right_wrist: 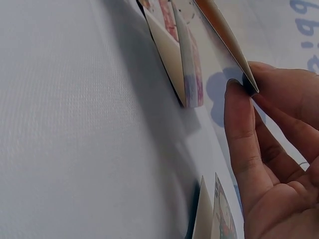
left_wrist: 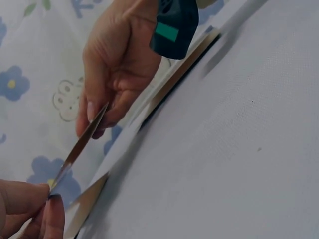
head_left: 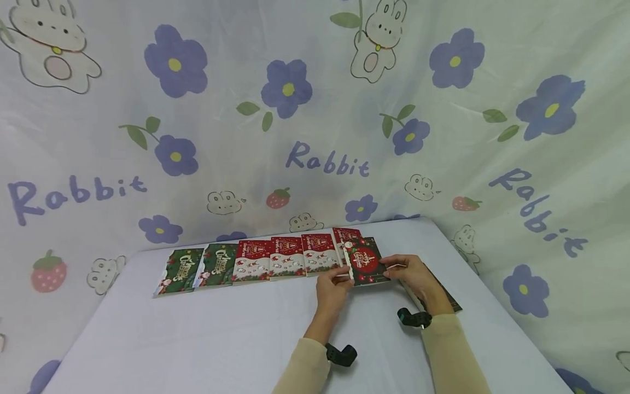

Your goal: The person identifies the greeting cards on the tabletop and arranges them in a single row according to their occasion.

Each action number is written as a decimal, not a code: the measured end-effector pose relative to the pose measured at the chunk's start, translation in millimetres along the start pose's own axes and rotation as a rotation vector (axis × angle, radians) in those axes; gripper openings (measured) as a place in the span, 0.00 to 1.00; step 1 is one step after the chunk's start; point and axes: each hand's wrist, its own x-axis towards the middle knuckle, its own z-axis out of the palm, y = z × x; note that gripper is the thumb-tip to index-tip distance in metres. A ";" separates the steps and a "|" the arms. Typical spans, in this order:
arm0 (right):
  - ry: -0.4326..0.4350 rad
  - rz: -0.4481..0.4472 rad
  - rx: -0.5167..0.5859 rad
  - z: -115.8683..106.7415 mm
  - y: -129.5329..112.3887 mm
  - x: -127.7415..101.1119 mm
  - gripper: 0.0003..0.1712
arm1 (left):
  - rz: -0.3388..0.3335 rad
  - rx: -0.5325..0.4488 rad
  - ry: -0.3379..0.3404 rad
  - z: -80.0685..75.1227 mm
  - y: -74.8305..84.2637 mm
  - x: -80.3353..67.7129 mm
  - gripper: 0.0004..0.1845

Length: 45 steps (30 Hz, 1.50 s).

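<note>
A dark green Christmas card with a red round emblem is held above the table by both hands. My left hand pinches its lower left side, while the right hand pinches the right edge. Seen almost edge-on in the left wrist view, the card spans from one hand to the other. Thumb and finger of the right hand grip a corner in the right wrist view. Behind the held card, a red card is partly hidden.
Along the back of the white table runs a row of cards: two green, the left one outermost, then several red ones, such as the red-and-white card. Dark cards lie partly beneath the right hand. A rabbit-print curtain hangs behind.
</note>
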 end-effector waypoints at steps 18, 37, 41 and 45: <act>0.021 -0.048 0.024 6.1 -5.1 1.0 0.22 | 0.057 0.011 0.056 -1.1 1.0 1.3 0.17; 0.250 -0.011 -0.059 -3.1 -12.2 11.8 0.22 | 0.120 0.021 0.000 29.8 7.2 16.5 0.13; 0.285 0.012 -0.067 -7.1 -15.8 18.5 0.22 | 0.101 0.017 -0.042 36.4 11.9 22.2 0.13; 0.323 0.035 -0.073 -9.3 -18.0 25.9 0.22 | 0.084 0.032 -0.073 43.0 13.9 27.9 0.13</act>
